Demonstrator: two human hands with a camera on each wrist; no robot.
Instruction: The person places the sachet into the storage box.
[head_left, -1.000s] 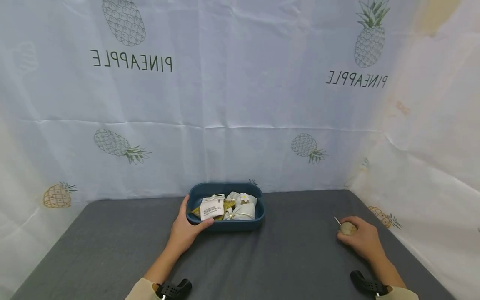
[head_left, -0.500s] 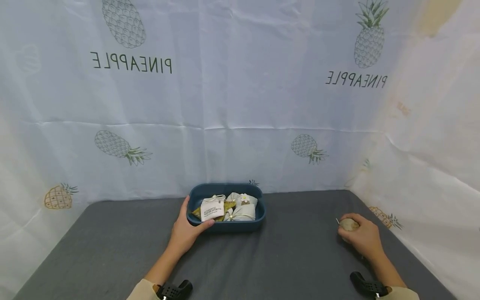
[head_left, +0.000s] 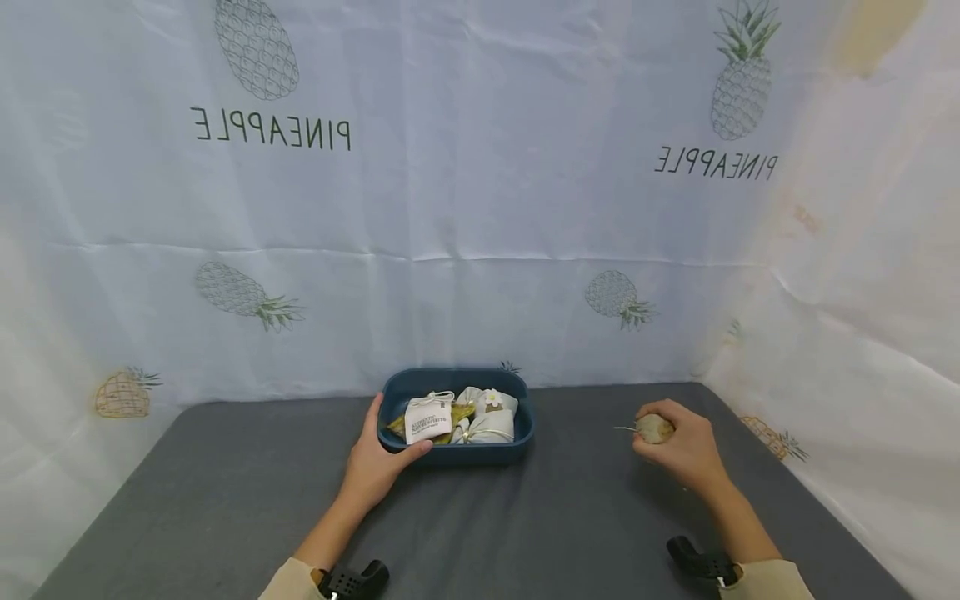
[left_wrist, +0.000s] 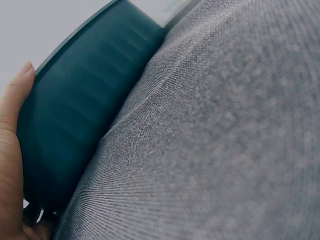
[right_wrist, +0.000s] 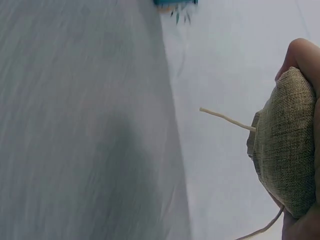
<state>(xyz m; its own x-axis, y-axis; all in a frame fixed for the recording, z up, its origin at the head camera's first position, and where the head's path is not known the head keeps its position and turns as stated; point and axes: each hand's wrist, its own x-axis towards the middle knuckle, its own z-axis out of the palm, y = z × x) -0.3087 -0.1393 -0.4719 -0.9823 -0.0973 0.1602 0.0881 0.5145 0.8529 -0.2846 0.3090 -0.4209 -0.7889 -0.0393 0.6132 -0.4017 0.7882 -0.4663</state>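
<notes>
A: What's carrying everything?
B: Bench (head_left: 225,508) covered in grey cloth, wrinkling a bit toward the front.
A: What's sitting on it?
B: Dark blue tub (head_left: 457,454), sitting at the back edge, near centre. White pouches (head_left: 487,421) and a tagged sachet (head_left: 426,417) are lying inside it, not on the cloth.

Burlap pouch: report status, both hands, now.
Right hand grips burlap pouch, lifted off the grey table. Left hand holds blue tray at its left end. Nothing lies between pouch and tray.
</notes>
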